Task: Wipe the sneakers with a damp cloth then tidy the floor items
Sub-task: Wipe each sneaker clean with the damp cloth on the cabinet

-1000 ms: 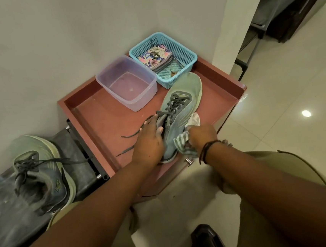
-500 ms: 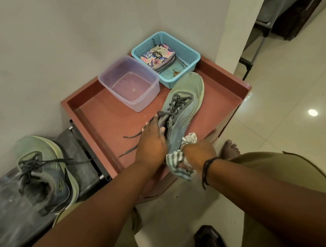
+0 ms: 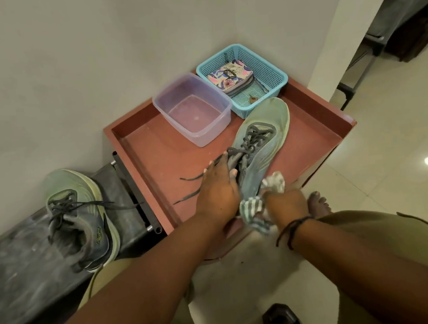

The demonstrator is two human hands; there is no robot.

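Left hand [image 3: 217,190] is clamped over the collar of the green sneaker [image 3: 261,147], fingers hooked into the laces, pinning it on the red tray [image 3: 141,153]. Just to its right, the right hand [image 3: 286,204] is bunched tight around the striped cloth [image 3: 254,207], pressing it against the heel side of that shoe. Ahead of the left hand sits the clear tub [image 3: 192,111], and beyond it the blue basket [image 3: 266,65]. Well off to the left, the second sneaker [image 3: 79,214] rests on the dark bench [image 3: 17,274], laces trailing loose.
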